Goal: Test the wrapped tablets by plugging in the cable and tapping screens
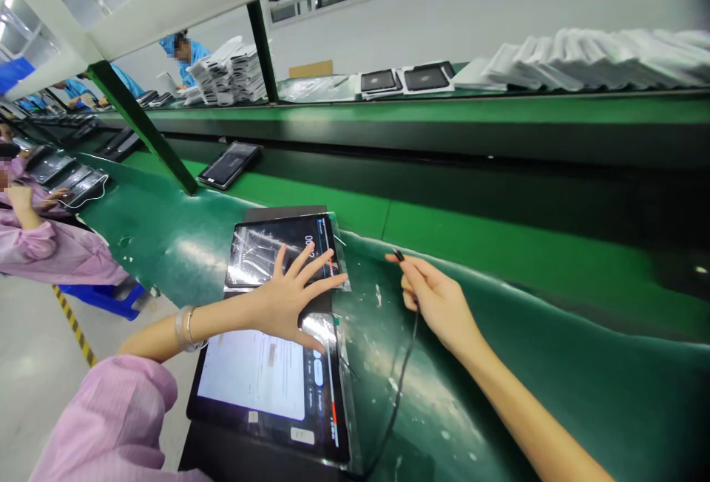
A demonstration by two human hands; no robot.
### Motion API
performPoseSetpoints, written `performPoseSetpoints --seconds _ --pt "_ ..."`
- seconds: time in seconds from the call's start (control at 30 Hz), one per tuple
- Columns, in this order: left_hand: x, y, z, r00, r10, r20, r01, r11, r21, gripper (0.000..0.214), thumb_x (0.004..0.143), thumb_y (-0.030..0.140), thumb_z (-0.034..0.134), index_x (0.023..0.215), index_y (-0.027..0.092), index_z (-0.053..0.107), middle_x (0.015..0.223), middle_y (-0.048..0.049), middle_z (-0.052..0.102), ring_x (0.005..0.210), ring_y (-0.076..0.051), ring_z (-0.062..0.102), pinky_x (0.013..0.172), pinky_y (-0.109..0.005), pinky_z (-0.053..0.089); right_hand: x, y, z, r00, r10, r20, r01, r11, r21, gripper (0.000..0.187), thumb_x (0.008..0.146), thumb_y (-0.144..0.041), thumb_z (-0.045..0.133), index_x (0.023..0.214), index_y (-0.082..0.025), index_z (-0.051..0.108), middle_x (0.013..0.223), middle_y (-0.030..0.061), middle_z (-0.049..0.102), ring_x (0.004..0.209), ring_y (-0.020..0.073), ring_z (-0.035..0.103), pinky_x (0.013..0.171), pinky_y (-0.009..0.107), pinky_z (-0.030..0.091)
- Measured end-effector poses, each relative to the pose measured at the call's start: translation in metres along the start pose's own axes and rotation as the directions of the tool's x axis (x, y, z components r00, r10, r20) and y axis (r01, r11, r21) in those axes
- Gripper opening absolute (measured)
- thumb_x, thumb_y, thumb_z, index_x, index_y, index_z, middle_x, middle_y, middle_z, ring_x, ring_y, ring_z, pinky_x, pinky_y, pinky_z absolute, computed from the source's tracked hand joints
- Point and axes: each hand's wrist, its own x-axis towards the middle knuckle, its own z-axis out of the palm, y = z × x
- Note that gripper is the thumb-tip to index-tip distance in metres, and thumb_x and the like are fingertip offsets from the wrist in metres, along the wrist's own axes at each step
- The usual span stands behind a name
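Under the left hand (285, 301) and right hand (438, 301) is stretched the green worktop (444, 401). The nearer tablet (252, 382) is overlapped by the left thumb, the farther tablet (256, 256) by that hand's open, spread fingers; contact cannot be told, but stray touches could be registered if it is lowered. Clear film (349, 408) jutting toward the right hand could be snagged by the black cable (409, 364), gripped there near its plug (398, 253), if the slack is swept sideways.

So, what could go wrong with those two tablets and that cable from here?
The cable in the right hand trails beside the nearer tablet, so it might snag that edge. The left hand, spread over parts of that one and the farther tablet, could brush a lit screen.
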Motion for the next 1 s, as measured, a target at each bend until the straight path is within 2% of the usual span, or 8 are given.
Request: performPoseSetpoints --seconds 0.13,0.2,0.27,0.37,0.47,0.6,0.8,1.0 --pt "-0.011 -0.02 -0.007 0.96 -0.147 -0.24 0.128 0.987 -0.095 0.102 0.085 0.073 0.067 0.165 0.037 0.015 0.175 -0.0105 0.001 0.16 -0.039 -0.003 0.125 -0.07 -0.002 0.063 -0.004 0.022 0.987 -0.159 -0.011 0.156 0.976 -0.155 0.056 0.087 -0.073 0.064 0.106 -0.021 0.062 0.064 -0.0027 0.049 0.054 0.0146 0.037 0.051 0.029 0.029" --pt "-0.022 -0.047 -0.009 0.84 -0.323 -0.437 0.249 0.944 -0.218 0.082 0.097 0.064 0.055 0.163 0.032 0.016 0.174 -0.0115 0.002 0.161 -0.032 0.001 0.13 -0.06 0.006 0.083 -0.003 0.032 0.978 -0.207 0.02 0.207 0.958 -0.196 0.052 0.086 -0.071 0.067 0.094 -0.02 0.063 0.065 -0.0003 0.054 0.06 0.0161 0.042 0.057 0.031 0.033" --pt "-0.035 -0.081 -0.007 0.661 -0.533 -0.528 0.363 0.843 -0.397 0.074 0.101 0.059 0.049 0.16 0.025 0.019 0.173 -0.0148 0.006 0.162 -0.028 0.005 0.131 -0.053 0.009 0.094 -0.001 0.038 0.971 -0.234 0.057 0.24 0.947 -0.212 0.049 0.088 -0.068 0.065 0.093 -0.019 0.066 0.069 0.0016 0.059 0.065 0.0182 0.048 0.062 0.032 0.037" --pt "-0.054 -0.121 0.001 0.476 -0.789 -0.389 0.433 0.595 -0.677 0.077 0.1 0.063 0.044 0.157 0.019 0.017 0.171 -0.0196 0.015 0.161 -0.027 0.012 0.131 -0.048 0.013 0.098 0.002 0.041 0.963 -0.241 0.118 0.261 0.942 -0.209 0.045 0.092 -0.062 0.061 0.101 -0.018 0.068 0.081 0.0055 0.068 0.076 0.0224 0.06 0.07 0.034 0.043" --pt "-0.066 -0.134 0.011 0.469 -0.855 -0.222 0.429 0.441 -0.788 0.073 0.101 0.066 0.038 0.157 0.022 0.022 0.166 -0.0181 0.032 0.155 -0.028 0.032 0.127 -0.046 0.029 0.097 0.006 0.04 0.96 -0.243 0.141 0.271 0.935 -0.23 0.041 0.094 -0.056 0.06 0.104 -0.019 0.071 0.091 0.0077 0.073 0.078 0.0232 0.063 0.073 0.036 0.045" --pt "-0.069 -0.127 0.017 0.45 -0.881 -0.145 0.398 0.344 -0.851 0.072 0.102 0.067 0.041 0.159 0.025 0.027 0.161 -0.0126 0.045 0.148 -0.027 0.045 0.125 -0.043 0.034 0.095 0.008 0.038 0.948 -0.294 0.117 0.316 0.908 -0.276 0.037 0.095 -0.055 0.061 0.101 -0.021 0.075 0.104 0.0094 0.072 0.08 0.0241 0.061 0.074 0.039 0.044" --pt "-0.061 -0.116 0.009 0.424 -0.893 -0.148 0.403 0.333 -0.852 0.073 0.102 0.065 0.042 0.159 0.023 0.026 0.162 -0.0137 0.042 0.151 -0.026 0.039 0.125 -0.04 0.031 0.099 -0.003 0.037 0.895 -0.41 0.175 0.445 0.847 -0.291 0.035 0.098 -0.055 0.057 0.096 -0.025 0.076 0.098 0.007 0.071 0.098 0.0279 0.061 0.092 0.043 0.044" --pt "-0.051 -0.103 0.003 0.405 -0.898 -0.175 0.441 0.359 -0.822 0.068 0.105 0.059 0.04 0.158 0.02 0.024 0.167 -0.0163 0.033 0.154 -0.026 0.035 0.127 -0.042 0.026 0.101 -0.002 0.047 0.89 -0.439 0.125 0.455 0.833 -0.314 0.035 0.098 -0.054 0.056 0.091 -0.025 0.074 0.094 0.0068 0.069 0.095 0.0287 0.06 0.09 0.044 0.045"
